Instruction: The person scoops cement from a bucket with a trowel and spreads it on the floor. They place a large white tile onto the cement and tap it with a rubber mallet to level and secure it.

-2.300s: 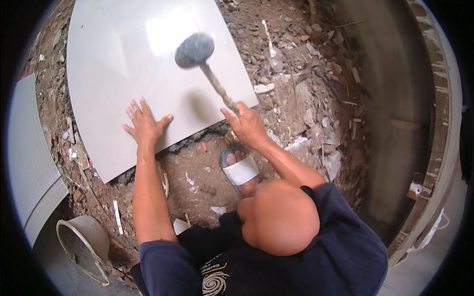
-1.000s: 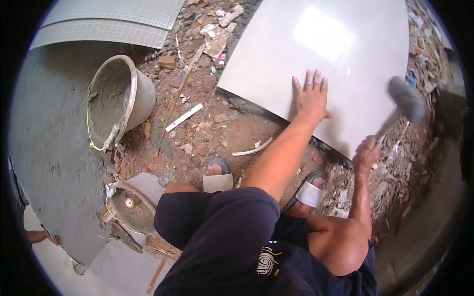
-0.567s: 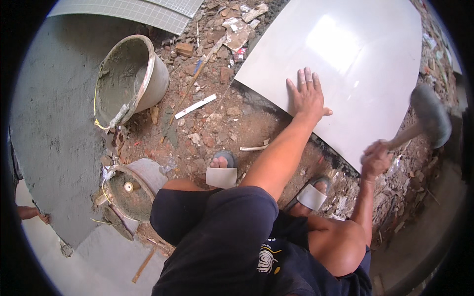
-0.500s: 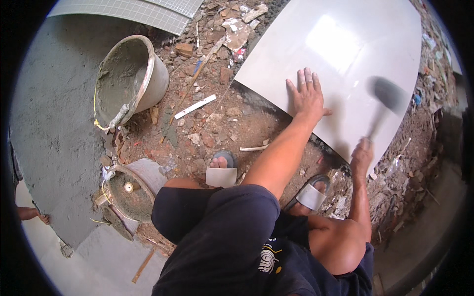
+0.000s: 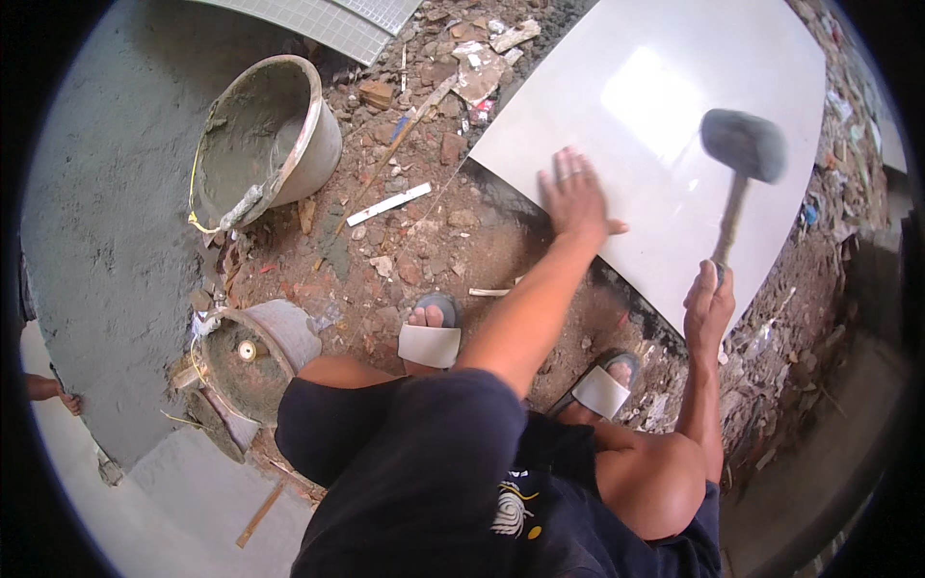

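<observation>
A large glossy off-white tile (image 5: 713, 222) lies on dark mortar over rubble ground. My left hand (image 5: 576, 197), slightly blurred, lies on it near the lower-left edge, fingers spread. My right hand (image 5: 706, 299), at the tile's lower edge, grips the handle of a rubber mallet (image 5: 744, 144), whose blurred dark head is over the tile's right half; whether it touches the surface I cannot tell. My feet in sandals (image 5: 429, 342) are on the rubble just below the tile.
A bucket of grey mortar (image 5: 318, 144) stands at left beside grey plastered floor (image 5: 106, 212). A second bucket (image 5: 289, 328) holds tools below it. Gridded tiles (image 5: 337, 29) lie at top left. A co-worker's hand (image 5: 67, 400) is at the left edge. A white strip (image 5: 390, 202) lies on the rubble.
My left hand has shifted a little left along the tile. The mallet has swung repeatedly; since half a second ago its head has moved slightly upward in view. The view has shifted slightly.
</observation>
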The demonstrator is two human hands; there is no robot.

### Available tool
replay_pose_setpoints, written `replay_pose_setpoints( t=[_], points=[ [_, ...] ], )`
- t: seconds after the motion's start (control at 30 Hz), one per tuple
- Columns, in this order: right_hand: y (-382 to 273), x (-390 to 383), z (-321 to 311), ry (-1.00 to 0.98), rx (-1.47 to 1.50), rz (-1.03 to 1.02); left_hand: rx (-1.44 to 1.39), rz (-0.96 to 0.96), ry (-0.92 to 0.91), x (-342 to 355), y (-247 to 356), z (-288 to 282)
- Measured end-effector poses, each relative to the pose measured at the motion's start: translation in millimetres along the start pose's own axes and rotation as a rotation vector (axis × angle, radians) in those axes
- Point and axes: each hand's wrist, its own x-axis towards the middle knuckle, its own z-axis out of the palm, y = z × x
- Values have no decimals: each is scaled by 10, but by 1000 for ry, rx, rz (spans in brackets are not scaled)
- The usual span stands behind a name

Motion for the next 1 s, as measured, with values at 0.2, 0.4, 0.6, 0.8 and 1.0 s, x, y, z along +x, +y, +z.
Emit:
replay_pose_setpoints(
  t=[0.2,0.4,0.6,0.8,1.0],
  points=[
    [-100,66,330,-274,-501,-113,-123,-51,95,-59,-221,131],
    [-233,180,406,-94,-92,-88,-122,-72,47,-29,-195,114],
    [-543,305,527,-137,-241,-46,-133,-59,64,-48,-199,116],
    [-563,326,595,-313,-457,-162,-80,-82,28,-27,-180,95],
    [-509,241,579,-254,-136,-25,-79,-80,57,-43,-165,90]
  ],
)
